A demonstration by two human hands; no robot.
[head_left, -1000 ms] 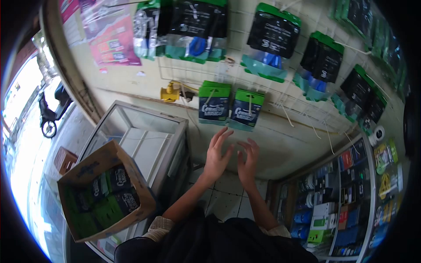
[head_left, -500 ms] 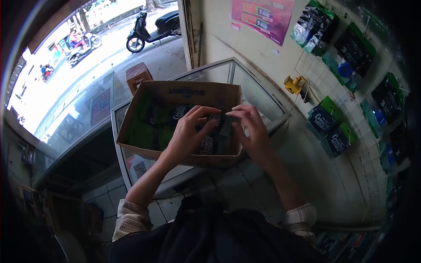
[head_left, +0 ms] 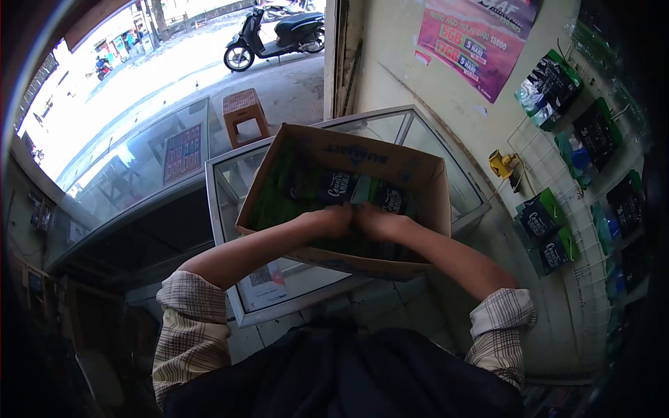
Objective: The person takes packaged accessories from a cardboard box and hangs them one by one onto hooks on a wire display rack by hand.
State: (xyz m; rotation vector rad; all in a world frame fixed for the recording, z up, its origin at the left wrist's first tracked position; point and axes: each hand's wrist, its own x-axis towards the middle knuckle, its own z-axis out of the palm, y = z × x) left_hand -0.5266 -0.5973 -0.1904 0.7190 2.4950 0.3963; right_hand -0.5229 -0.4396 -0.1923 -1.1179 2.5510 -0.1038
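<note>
A cardboard box point(head_left: 432, 167) stands tilted in view on a glass display case point(head_left: 240, 310), with green and dark blue packets point(head_left: 339, 187) inside. Both hands reach over its near wall and meet near the middle. My left hand point(head_left: 333, 220) has its fingers curled inward among the packets. Against it, my right hand point(head_left: 375, 220) is closed too, beside another packet point(head_left: 391, 199). The fingertips are hidden in shadow, so what they grip cannot be made out.
Two packets point(head_left: 538, 221) hang on a wire rack at the right, under a yellow fitting point(head_left: 503, 164). Behind the case is a brown stool point(head_left: 245, 115). A second glass case point(head_left: 125, 160) is at the left, and a scooter point(head_left: 275, 38) stands outside.
The view has swung left from the wall rack to the box. Both hands have gone from open in front of the hanging packets to closed together down inside the box.
</note>
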